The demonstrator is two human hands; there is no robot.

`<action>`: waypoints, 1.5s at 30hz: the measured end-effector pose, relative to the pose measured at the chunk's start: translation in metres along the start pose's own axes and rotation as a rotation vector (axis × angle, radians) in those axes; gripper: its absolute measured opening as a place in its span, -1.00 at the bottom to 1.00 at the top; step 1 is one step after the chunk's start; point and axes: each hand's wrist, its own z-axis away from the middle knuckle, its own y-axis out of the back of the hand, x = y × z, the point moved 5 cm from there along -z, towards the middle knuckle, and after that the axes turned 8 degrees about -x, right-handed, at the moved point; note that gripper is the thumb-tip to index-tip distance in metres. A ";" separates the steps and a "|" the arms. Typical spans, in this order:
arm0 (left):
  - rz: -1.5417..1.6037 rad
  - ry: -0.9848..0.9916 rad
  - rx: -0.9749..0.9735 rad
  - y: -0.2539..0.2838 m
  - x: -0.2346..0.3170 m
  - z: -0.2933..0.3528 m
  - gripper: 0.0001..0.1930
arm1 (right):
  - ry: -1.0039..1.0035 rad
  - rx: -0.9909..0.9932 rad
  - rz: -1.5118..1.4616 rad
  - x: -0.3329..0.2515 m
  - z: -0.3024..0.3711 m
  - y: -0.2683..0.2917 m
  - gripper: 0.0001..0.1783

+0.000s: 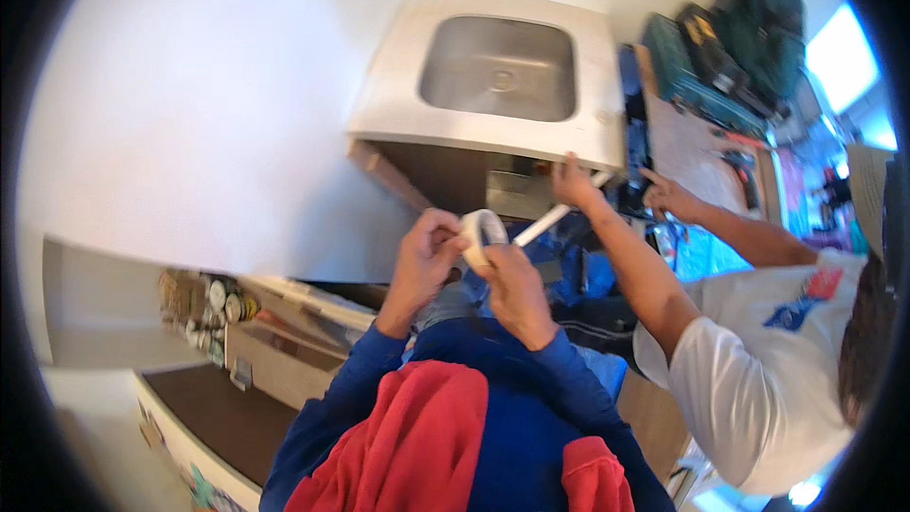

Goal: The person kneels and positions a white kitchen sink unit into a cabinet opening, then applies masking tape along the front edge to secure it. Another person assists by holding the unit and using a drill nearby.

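Observation:
A roll of cream masking tape (471, 235) is held up in front of me, just short of the sink cabinet. My right hand (519, 296) is closed round its lower right side. The fingers of my left hand (424, 261) pinch at the tape's left edge; whether a loose end lies between them is too small to tell. Beyond the tape stands a white countertop (389, 85) with a steel sink (502, 66) set in it. Below its front edge the cabinet's dark inside (445, 171) shows. A co-worker's hand (571, 180) touches that front edge at the right.
The co-worker in a white shirt (749, 370) leans in from the right, the other hand pointing (668, 197). Green tool cases (678, 57) stand on a wooden bench (697, 152). An open drawer (218, 417) lies low at the left, below stacked tins (223, 299).

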 end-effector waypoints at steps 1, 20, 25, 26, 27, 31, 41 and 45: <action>0.018 -0.043 0.004 -0.001 0.000 -0.001 -0.81 | -0.026 -0.012 0.028 0.002 0.000 0.000 -0.76; 0.067 -0.094 -0.234 -0.044 0.002 -0.020 -0.87 | -0.041 0.154 0.100 0.004 0.031 0.029 -0.75; -0.014 -0.079 -0.044 -0.024 0.006 -0.015 -0.87 | -0.089 0.022 0.078 -0.001 0.011 0.023 -0.80; -0.104 -0.069 0.011 -0.017 0.007 -0.012 -0.88 | -0.097 -0.041 0.077 -0.001 0.008 0.018 -0.80; -0.131 -0.043 0.004 -0.009 0.006 -0.008 -0.89 | -0.090 -0.073 0.110 -0.005 0.005 0.014 -0.81; -0.244 -0.024 0.037 0.018 0.006 -0.005 -0.90 | -0.029 -0.210 0.196 -0.010 -0.017 -0.002 -0.83; -0.461 -0.188 0.005 0.035 0.006 -0.051 -0.89 | -0.421 -0.221 -0.108 0.029 -0.040 -0.019 -0.71; -0.490 -0.236 -0.119 0.033 -0.008 -0.108 -0.83 | -0.540 -0.134 -0.392 0.058 -0.045 -0.028 -0.63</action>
